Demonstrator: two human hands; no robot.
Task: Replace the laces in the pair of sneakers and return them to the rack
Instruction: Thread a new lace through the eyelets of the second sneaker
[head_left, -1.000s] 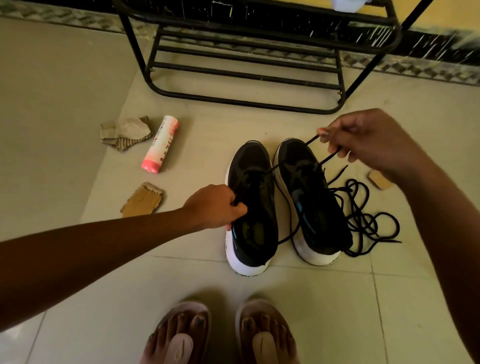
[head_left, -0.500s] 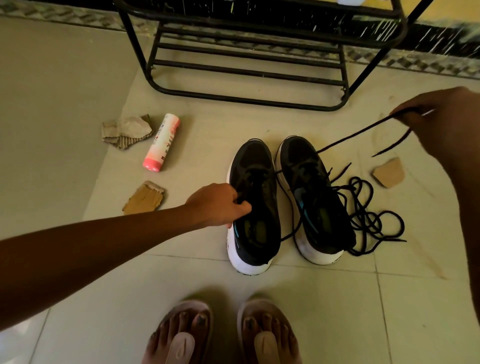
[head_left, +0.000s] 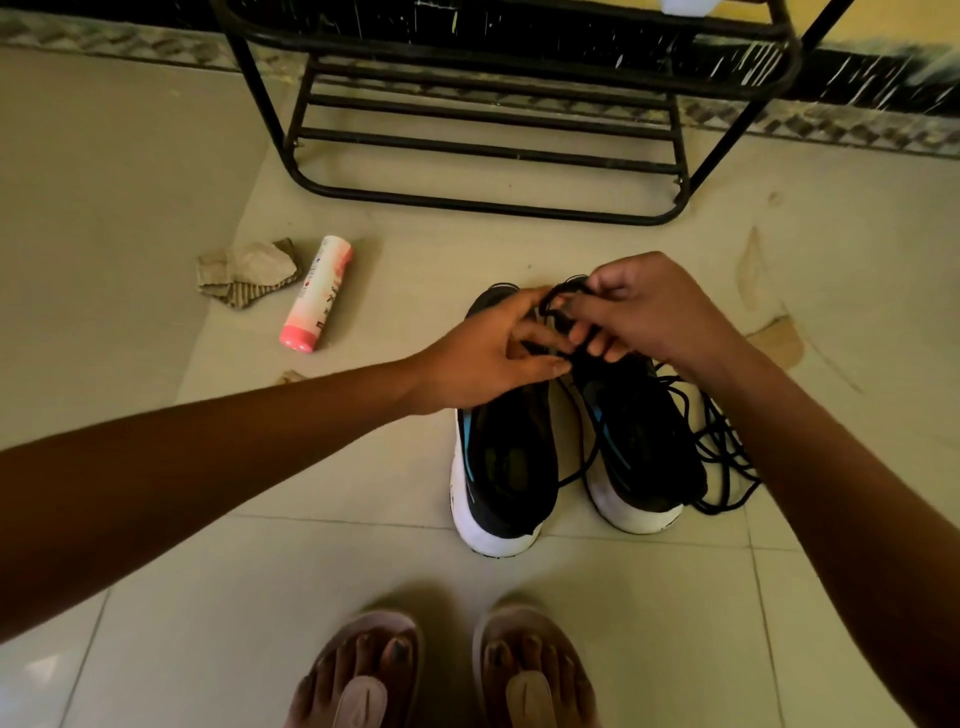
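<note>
The left sneaker (head_left: 498, 478) stands just beside the right sneaker (head_left: 639, 452) on the floor (head_left: 156, 156), with a lace (head_left: 558, 296) over their toes. The rack (head_left: 488, 150) is at 12 o'clock and the sandalled feet (head_left: 363, 670) at 6. Loose laces (head_left: 727, 457) lie at 3, and a spray can (head_left: 317, 293) and crumpled cardboard (head_left: 244, 273) at 10.

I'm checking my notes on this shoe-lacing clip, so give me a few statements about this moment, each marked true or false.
1. The left hand and the right hand both hold a black lace above the sneakers. True.
2. The sneakers stand on the shoe rack. False: they stand on the floor in front of the shoe rack.
3. The pink can stands upright. False: it lies on its side on the floor, left of the sneakers.
4. A heap of loose lace lies beside the right-hand sneaker. True.
</note>
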